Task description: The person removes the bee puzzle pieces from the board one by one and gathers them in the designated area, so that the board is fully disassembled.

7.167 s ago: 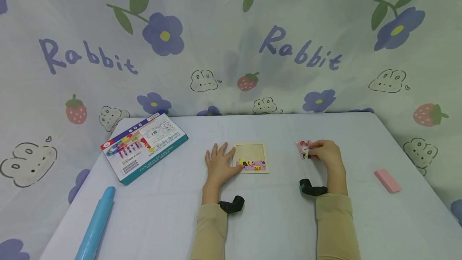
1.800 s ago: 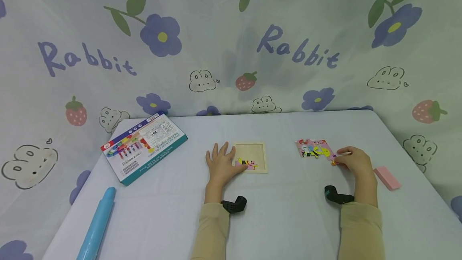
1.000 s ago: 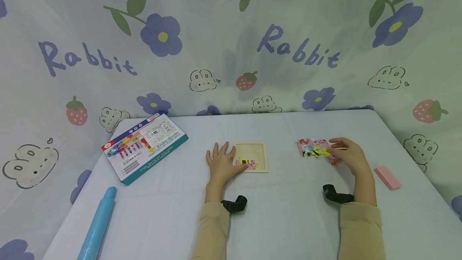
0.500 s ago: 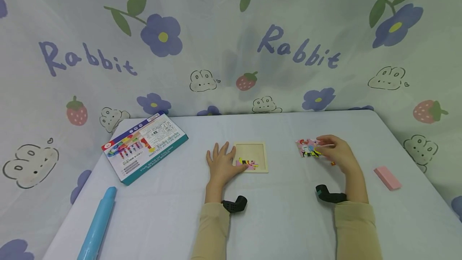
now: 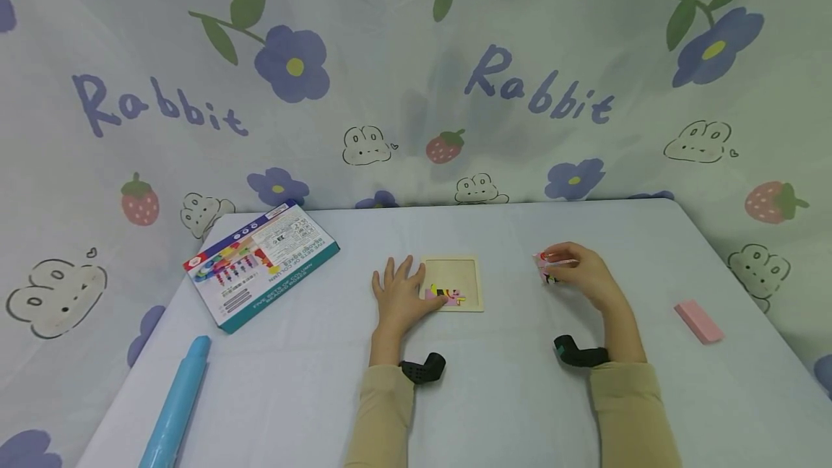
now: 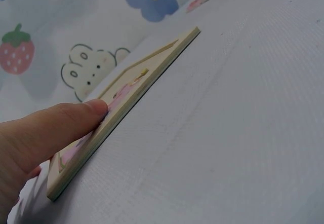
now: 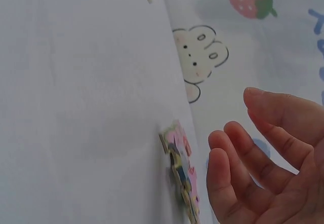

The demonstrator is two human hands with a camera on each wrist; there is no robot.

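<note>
A shallow wooden puzzle tray [image 5: 455,271] lies on the table, with a pink and yellow puzzle piece [image 5: 453,296] at its near left. My left hand [image 5: 398,302] is spread at the tray's left side; the thumb [image 6: 76,120] presses on the piece at the near edge. To the right, joined pink puzzle pieces [image 7: 179,168] lie flat. Over them hovers my right hand [image 5: 585,276], fingers loosely bent and nothing between them in the right wrist view. From the head, that hand hides most of these pieces.
A flat teal and white box [image 5: 260,266] lies at the back left. Nearer on the left is a light blue tube-shaped object [image 5: 174,403]. A pink block [image 5: 698,321] lies to the right of the right arm. A printed curtain [image 5: 416,78] hangs behind the table.
Since the earliest frame, a piece has left the tray and the group on the right has grown. Lately my right hand has slid leftward over that group. The left hand has stayed put.
</note>
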